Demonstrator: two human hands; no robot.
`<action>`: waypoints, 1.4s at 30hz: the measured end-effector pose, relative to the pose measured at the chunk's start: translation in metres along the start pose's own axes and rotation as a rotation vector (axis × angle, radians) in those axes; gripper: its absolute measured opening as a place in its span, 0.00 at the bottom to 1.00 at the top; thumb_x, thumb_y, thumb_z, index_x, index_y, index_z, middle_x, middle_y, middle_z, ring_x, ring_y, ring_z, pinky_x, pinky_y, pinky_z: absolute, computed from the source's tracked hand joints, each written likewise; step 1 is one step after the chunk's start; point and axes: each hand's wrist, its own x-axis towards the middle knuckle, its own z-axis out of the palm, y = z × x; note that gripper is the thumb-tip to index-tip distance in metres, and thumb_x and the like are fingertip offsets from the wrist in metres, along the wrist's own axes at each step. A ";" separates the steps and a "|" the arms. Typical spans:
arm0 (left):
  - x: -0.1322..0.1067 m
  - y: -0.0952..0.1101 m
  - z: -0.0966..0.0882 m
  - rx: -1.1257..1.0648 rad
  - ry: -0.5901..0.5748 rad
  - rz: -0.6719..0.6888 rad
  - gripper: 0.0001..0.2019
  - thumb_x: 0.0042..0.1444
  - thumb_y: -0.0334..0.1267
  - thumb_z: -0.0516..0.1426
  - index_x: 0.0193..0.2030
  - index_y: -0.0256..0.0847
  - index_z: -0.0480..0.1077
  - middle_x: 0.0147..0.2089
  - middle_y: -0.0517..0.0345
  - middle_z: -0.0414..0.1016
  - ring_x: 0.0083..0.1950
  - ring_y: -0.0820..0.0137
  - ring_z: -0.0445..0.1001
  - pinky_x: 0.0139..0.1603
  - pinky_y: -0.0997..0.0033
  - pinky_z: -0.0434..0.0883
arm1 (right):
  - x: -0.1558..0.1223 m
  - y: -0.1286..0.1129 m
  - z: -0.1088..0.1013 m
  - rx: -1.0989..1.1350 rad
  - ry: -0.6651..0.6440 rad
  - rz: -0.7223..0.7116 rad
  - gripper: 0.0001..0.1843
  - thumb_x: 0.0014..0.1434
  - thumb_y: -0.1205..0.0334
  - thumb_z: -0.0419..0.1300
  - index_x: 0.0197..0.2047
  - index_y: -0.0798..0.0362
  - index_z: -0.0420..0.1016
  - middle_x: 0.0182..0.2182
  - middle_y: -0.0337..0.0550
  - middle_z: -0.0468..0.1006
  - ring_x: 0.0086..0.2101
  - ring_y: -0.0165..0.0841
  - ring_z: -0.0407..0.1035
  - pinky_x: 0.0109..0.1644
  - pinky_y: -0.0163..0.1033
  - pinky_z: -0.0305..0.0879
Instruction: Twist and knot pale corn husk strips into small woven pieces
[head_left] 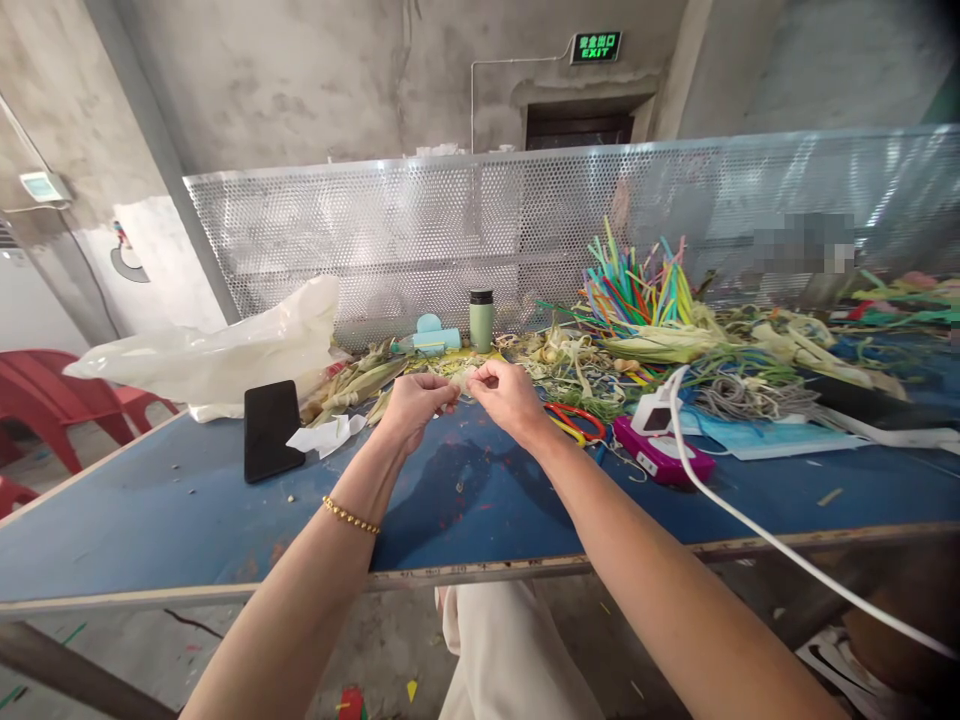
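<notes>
Above the middle of the blue table (315,530), my left hand (421,402) and my right hand (506,393) meet with their fingertips pinched close together. A small pale wisp shows between them, too small to make out against the scraps behind. Beyond the fingers lie shredded yellowish plant scraps (570,355). To the left are dried husk-like leaves (360,385) and a crumpled white paper (328,437). Scissors with red and yellow handles (581,420), partly covered, rest just right of my right hand.
A black phone (273,432) lies left, near a pale plastic bag (225,335). Behind stand a green tumbler (481,322) and colourful thin sticks (637,290). On the right, a white cable (780,545) runs from a purple box (667,455) past a blue face mask (772,437).
</notes>
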 end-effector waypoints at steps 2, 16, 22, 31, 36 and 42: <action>-0.001 0.000 0.001 0.031 0.003 0.013 0.06 0.39 0.35 0.64 0.20 0.35 0.73 0.18 0.60 0.70 0.21 0.76 0.65 0.25 0.73 0.60 | -0.001 -0.002 0.000 -0.004 0.000 -0.002 0.06 0.53 0.68 0.61 0.25 0.54 0.72 0.24 0.41 0.78 0.28 0.32 0.71 0.36 0.36 0.64; 0.000 -0.002 0.000 0.063 0.026 0.043 0.07 0.40 0.36 0.64 0.20 0.35 0.72 0.19 0.60 0.71 0.21 0.76 0.65 0.26 0.73 0.61 | -0.003 -0.003 0.000 0.269 -0.111 0.070 0.05 0.55 0.63 0.63 0.29 0.54 0.75 0.23 0.40 0.76 0.21 0.31 0.70 0.24 0.36 0.69; 0.000 -0.003 0.000 0.060 -0.018 0.049 0.07 0.39 0.35 0.64 0.20 0.36 0.72 0.21 0.60 0.71 0.23 0.76 0.66 0.27 0.73 0.62 | -0.003 -0.003 -0.001 0.324 -0.133 0.107 0.06 0.53 0.63 0.66 0.32 0.54 0.72 0.25 0.40 0.76 0.22 0.30 0.70 0.24 0.35 0.71; 0.002 -0.008 -0.002 0.243 -0.053 0.113 0.08 0.42 0.38 0.61 0.19 0.37 0.69 0.19 0.61 0.67 0.24 0.75 0.62 0.27 0.73 0.59 | -0.005 -0.006 -0.004 0.215 -0.199 -0.005 0.05 0.59 0.63 0.63 0.36 0.54 0.72 0.29 0.41 0.77 0.26 0.29 0.71 0.30 0.35 0.68; -0.001 -0.008 0.000 0.457 -0.103 0.169 0.09 0.43 0.37 0.57 0.17 0.38 0.64 0.17 0.64 0.60 0.23 0.76 0.57 0.25 0.72 0.53 | -0.005 -0.005 -0.004 -0.109 -0.135 -0.169 0.05 0.56 0.71 0.63 0.29 0.54 0.74 0.28 0.41 0.76 0.30 0.31 0.69 0.36 0.36 0.63; -0.004 -0.005 0.001 0.550 -0.181 0.163 0.08 0.42 0.36 0.57 0.17 0.39 0.62 0.18 0.66 0.56 0.25 0.76 0.53 0.26 0.72 0.50 | 0.000 -0.002 -0.008 -0.141 -0.048 -0.231 0.04 0.53 0.71 0.66 0.29 0.53 0.80 0.32 0.42 0.75 0.34 0.32 0.68 0.40 0.37 0.62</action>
